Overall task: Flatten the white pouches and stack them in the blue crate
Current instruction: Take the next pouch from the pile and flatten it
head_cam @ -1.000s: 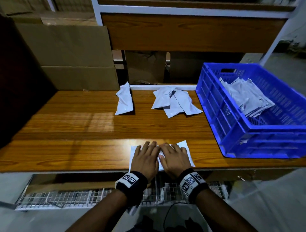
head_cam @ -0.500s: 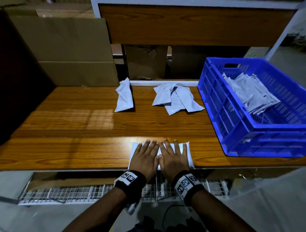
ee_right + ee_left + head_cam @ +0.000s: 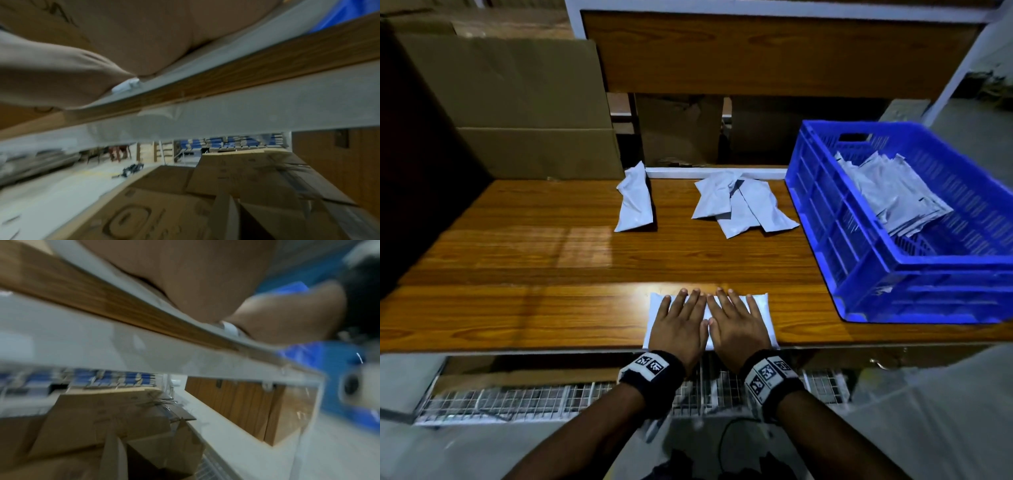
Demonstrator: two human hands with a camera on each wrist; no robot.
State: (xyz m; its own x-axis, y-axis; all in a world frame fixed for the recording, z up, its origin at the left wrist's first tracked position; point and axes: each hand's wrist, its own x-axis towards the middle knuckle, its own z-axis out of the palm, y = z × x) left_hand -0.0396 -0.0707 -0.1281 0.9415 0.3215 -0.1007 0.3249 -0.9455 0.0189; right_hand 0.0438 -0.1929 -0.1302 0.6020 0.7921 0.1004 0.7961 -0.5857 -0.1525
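Pressing flat side by side, the left hand (image 3: 677, 328) and right hand (image 3: 739, 325) lie with fingers spread on a flat white plastic pouch (image 3: 763, 310) at the wooden table's (image 3: 517, 274) near edge. The blue slatted plastic crate (image 3: 859, 246), holding stacked pouches (image 3: 890, 195), stands to the right; crumpled white pouches (image 3: 743, 205) lie farther back.

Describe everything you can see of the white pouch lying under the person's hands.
The white pouch is a thin, smooth, plastic-looking rectangle lying flat at the near edge of the wooden table. The left hand and right hand press on it side by side, fingers straight, covering its middle; only its side edges and corners show.
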